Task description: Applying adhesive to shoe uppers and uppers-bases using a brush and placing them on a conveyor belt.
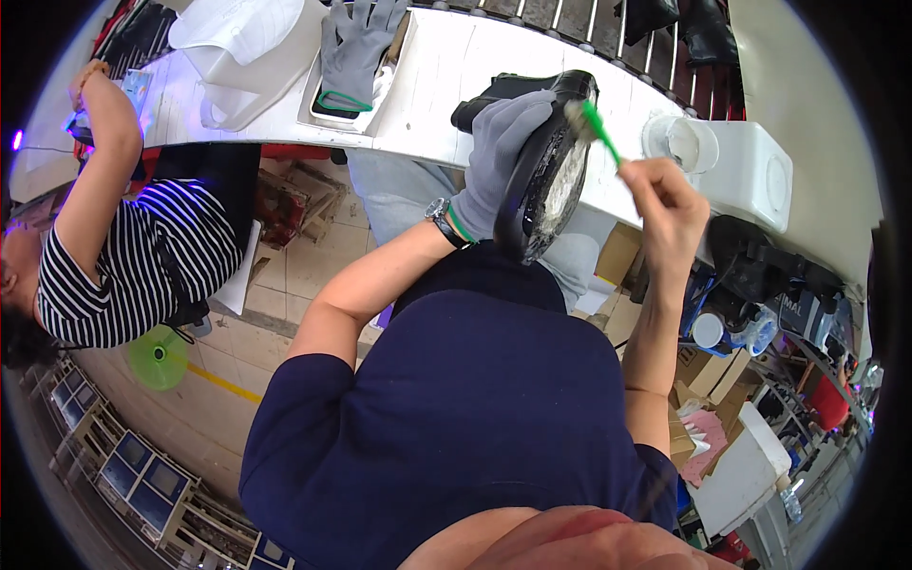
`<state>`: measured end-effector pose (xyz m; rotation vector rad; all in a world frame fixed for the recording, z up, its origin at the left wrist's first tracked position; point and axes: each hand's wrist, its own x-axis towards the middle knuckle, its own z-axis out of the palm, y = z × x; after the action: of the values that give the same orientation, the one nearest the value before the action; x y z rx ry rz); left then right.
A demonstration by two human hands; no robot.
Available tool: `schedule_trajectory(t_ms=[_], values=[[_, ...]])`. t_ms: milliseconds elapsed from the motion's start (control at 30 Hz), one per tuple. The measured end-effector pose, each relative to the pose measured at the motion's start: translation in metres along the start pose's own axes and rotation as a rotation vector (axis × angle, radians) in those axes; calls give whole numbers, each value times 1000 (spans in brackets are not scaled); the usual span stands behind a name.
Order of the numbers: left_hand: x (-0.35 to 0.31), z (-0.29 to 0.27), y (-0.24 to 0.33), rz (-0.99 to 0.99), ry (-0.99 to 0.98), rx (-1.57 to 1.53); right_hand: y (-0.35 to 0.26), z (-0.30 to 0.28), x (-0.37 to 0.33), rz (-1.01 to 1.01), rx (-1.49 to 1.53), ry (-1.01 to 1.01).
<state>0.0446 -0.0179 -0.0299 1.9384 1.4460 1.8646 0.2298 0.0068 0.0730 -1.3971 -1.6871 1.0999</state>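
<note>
A black shoe (pixel 516 204), clamped tilted in the gray-gloved left hand (pixel 503 142) over the near edge of a white table (pixel 446 52), has its sole against a green-handled brush (pixel 599 130) pinched in the right hand (pixel 668 201), with a white tray (pixel 330 124) leftward, metal rollers (pixel 597 24) beyond and tiled floor (pixel 328 230) below.

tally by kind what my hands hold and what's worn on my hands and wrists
black shoe with thick sole: 1
slim green-handled brush: 1
grey fabric glove with green cuff: 1
round wristwatch with black strap: 1
total: 4
</note>
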Motion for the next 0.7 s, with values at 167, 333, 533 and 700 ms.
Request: schedule_trajectory(t_ms=[167, 333, 533, 700], values=[[16, -10, 4, 46, -84, 34, -3, -4, 9, -64, 107, -40], [31, -24, 20, 3, -169, -48, -37, -13, -10, -244, 56, -184], [49, -52, 37, -54, -400, -98, -66, -16, -20, -380, -26, -197], [68, -63, 32, -269, -620, -410, -75, -20, -6, -518, -103, -185]])
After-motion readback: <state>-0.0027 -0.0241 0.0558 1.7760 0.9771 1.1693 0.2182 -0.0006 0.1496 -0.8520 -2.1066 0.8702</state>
